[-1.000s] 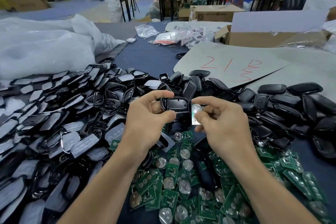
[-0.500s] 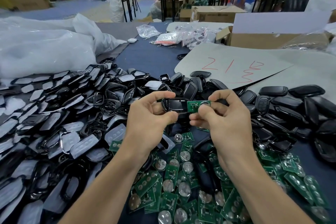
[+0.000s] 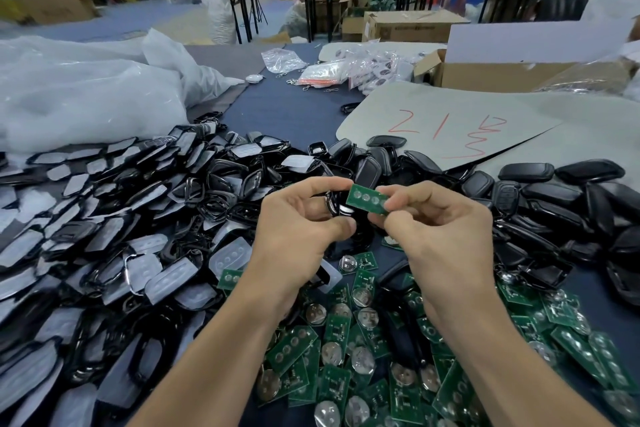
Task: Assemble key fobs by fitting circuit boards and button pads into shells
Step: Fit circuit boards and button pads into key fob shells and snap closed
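Note:
My left hand [image 3: 298,229] grips a black key fob shell [image 3: 337,206] between thumb and fingers at the middle of the view. My right hand [image 3: 436,229] pinches a green circuit board [image 3: 367,199] with three round pads facing up, its left end lying over the shell's opening. Most of the shell is hidden behind my fingers and the board. Below my hands lies a heap of green circuit boards with coin cells [image 3: 363,350]. A pile of shell halves with translucent button pads [image 3: 145,253] spreads to the left.
Closed black fob shells [image 3: 554,198] are heaped at the right. A grey card with red writing [image 3: 446,128] lies behind them, beside an open cardboard box [image 3: 502,69]. Large white plastic bags [image 3: 86,94] fill the far left, and small plastic packets [image 3: 332,69] sit at the back.
My right hand turned the circuit board from its battery side to its pad side and brought it left onto the shell. My left hand kept hold of the shell.

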